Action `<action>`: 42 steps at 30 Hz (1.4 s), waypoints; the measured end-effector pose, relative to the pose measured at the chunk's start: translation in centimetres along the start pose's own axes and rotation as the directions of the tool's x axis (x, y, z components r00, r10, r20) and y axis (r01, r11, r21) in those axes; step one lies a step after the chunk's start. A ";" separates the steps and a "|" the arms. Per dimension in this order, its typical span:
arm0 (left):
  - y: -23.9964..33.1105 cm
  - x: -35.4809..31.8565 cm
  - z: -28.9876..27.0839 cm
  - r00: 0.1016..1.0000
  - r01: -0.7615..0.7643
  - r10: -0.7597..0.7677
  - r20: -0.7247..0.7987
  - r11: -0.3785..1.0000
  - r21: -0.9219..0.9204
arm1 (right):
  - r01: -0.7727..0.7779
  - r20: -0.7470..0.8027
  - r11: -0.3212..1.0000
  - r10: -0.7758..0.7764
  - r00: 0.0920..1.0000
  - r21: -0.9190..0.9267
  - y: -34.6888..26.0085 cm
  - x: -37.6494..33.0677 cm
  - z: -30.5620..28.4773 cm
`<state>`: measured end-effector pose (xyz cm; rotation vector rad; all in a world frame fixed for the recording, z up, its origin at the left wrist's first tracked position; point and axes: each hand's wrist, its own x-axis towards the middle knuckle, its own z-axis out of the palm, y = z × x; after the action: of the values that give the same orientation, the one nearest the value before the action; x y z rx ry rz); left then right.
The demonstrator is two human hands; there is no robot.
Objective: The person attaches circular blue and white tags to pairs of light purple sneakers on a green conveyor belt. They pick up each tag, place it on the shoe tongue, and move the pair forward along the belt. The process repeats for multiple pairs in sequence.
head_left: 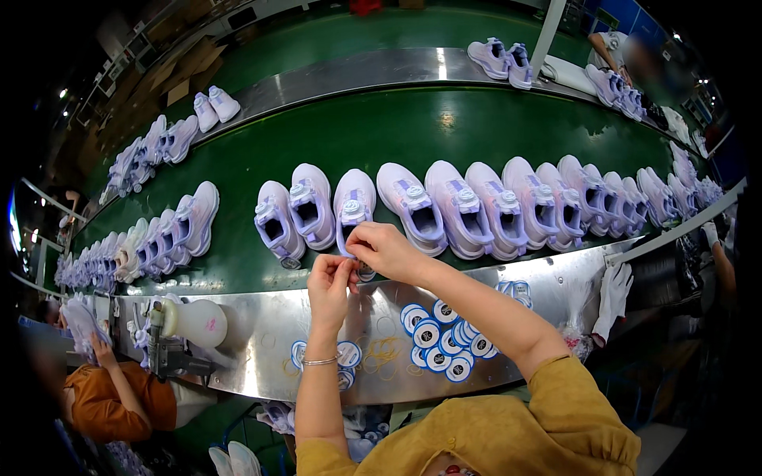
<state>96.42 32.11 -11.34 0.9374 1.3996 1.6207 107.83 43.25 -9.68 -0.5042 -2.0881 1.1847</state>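
Observation:
A pale lavender sneaker [355,193] stands on the green belt in front of me, its heel toward me. At its heel my right hand [386,249] reaches in from the right, fingers closed in a pinch. Beside it, my left hand [330,284] is also closed, thumb and fingertips together over the metal edge. Whatever thin thing the fingertips grip is too small or hidden to name. Just below the right fingers a small round tag [366,272] partly shows. On the left, another sneaker [275,220] has a round tag [291,262] at its heel.
Round blue-and-white tags [437,358] lie heaped on the metal ledge [262,325], with thin yellowish loops [385,355] nearby. A white bottle-like container [202,323] stands left. Rows of sneakers [468,208] extend along the belt [333,119]. Co-workers [111,403] sit left and far right.

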 end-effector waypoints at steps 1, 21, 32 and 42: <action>0.1 0.0 0.1 1.000 0.005 -0.005 0.000 1.000 -0.002 | 0.050 -0.021 0.998 -0.051 0.998 -0.039 0.5 -0.1 -0.1; 0.8 -1.1 -0.7 0.997 0.001 -0.003 -0.078 1.000 -0.030 | -0.291 0.170 0.825 0.237 0.956 0.484 0.7 -1.7 0.3; 2.0 -1.2 -0.5 0.999 0.047 -0.047 -0.007 0.997 -0.058 | -0.224 0.217 0.890 0.146 0.965 0.397 0.2 -1.2 -0.6; 2.3 -1.3 -0.9 0.995 0.084 -0.082 0.059 0.996 -0.024 | -0.271 0.396 0.904 0.128 0.909 0.330 -0.3 -0.8 -1.7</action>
<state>95.93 30.40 -9.26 0.8922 1.3573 1.5350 109.59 43.64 -9.15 -0.3407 -2.0599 1.8834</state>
